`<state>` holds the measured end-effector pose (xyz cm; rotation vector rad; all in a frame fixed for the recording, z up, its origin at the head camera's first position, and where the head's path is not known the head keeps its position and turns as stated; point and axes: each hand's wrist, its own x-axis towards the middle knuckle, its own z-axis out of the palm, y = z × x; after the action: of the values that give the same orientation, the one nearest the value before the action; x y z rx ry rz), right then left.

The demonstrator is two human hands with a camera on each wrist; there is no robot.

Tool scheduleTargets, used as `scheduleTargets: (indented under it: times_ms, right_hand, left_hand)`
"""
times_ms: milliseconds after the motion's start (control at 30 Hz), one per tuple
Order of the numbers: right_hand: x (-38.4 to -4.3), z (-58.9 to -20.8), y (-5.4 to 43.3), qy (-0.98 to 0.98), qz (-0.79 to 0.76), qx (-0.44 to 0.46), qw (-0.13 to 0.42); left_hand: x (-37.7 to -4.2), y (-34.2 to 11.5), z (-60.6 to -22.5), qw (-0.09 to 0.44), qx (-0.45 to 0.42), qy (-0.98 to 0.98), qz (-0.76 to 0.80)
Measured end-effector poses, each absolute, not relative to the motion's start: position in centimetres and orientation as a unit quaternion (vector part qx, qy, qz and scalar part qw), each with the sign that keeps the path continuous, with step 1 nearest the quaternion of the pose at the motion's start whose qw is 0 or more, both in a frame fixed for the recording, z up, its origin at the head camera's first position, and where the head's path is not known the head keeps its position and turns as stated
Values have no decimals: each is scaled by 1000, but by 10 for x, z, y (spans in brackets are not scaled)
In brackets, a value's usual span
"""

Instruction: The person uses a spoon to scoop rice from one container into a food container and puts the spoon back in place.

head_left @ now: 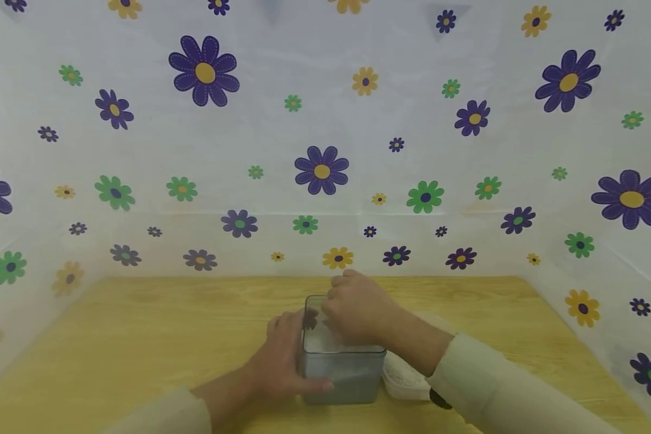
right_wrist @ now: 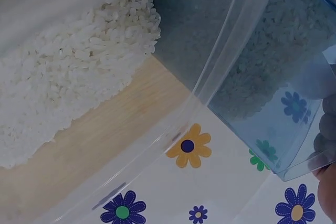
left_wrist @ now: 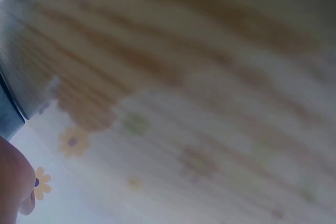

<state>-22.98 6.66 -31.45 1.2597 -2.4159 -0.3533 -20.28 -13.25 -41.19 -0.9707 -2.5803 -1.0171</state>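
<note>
A clear blue-tinted plastic bin (head_left: 344, 378) stands upright on the table. My left hand (head_left: 283, 360) grips its left side, thumb across the front and fingers along the far side. Over the bin's open top, close to the rim, is my right hand (head_left: 360, 308) with curled fingers; I cannot tell what is inside them. Rice (right_wrist: 79, 59) fills part of a clear plastic tub (head_left: 404, 383) to the right, under my right forearm. In the right wrist view, more rice shows through the blue bin wall (right_wrist: 247, 85). The left wrist view catches only a finger (left_wrist: 13, 177) and the bin's corner (left_wrist: 9, 114).
The wood-grain table (head_left: 168, 337) reaches back to a white flowered sheet (head_left: 271, 132), which rises behind and along both sides. Close by the tub, a dark band (head_left: 440, 399) shows at the right wrist.
</note>
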Motion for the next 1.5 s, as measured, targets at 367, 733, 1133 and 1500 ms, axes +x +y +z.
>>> scheduleTargets:
  times_ms: [367, 733, 1133, 1500]
  right_hand:
    - [-232, -308, 80, -857, -94, 462, 210]
    - [-234, -298, 98, -872, -27, 470, 138]
    - [-227, -306, 112, -924, 121, 359, 60]
    - [-225, -310, 127, -923, 248, 289, 59]
  left_hand:
    - [-204, -132, -415, 113, -330, -873, -341]
    - [-207, -131, -415, 118, -331, -875, -333]
    - [-203, -131, -414, 120, -328, -876, -332]
    - [-201, -131, -413, 115, -320, -883, -325]
